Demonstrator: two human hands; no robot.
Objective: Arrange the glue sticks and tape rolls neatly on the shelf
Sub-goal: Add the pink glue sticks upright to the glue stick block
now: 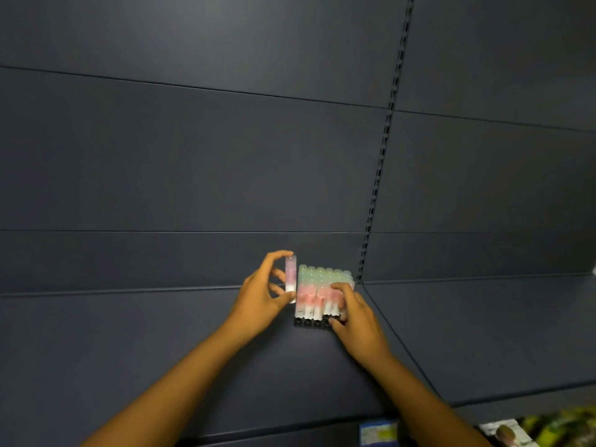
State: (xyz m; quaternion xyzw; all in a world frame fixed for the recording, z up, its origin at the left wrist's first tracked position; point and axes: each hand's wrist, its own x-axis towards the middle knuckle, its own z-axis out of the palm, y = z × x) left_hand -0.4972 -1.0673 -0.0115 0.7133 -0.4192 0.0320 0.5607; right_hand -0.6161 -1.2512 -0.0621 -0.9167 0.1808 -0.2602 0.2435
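- Head view: the left hand [258,295] pinches one translucent, pink-tinted plastic glue stick [290,279] upright between thumb and fingertips, just beside the left edge of a packed block of pastel green and pink glue sticks [317,291].
- That block stands on the dark grey metal shelf [161,343], in its back right corner, near the perforated upright rail [377,195] of the dark back panel [193,156].
- The right hand [354,314] has its fingers curled over the block's front right sticks, thumb at their dark bases; it appears to be steadying the group, though whether it actually grips one stick cannot be told.
- No tape rolls are recognisable here; blurred packaging [379,432] shows at the bottom edge, below the shelf.
- The step looks like seating the held stick into the left column. To do it well, it should stay vertical, go down base first flush against its neighbour, and be let go only once it stands, with the right hand bracing the block against toppling.
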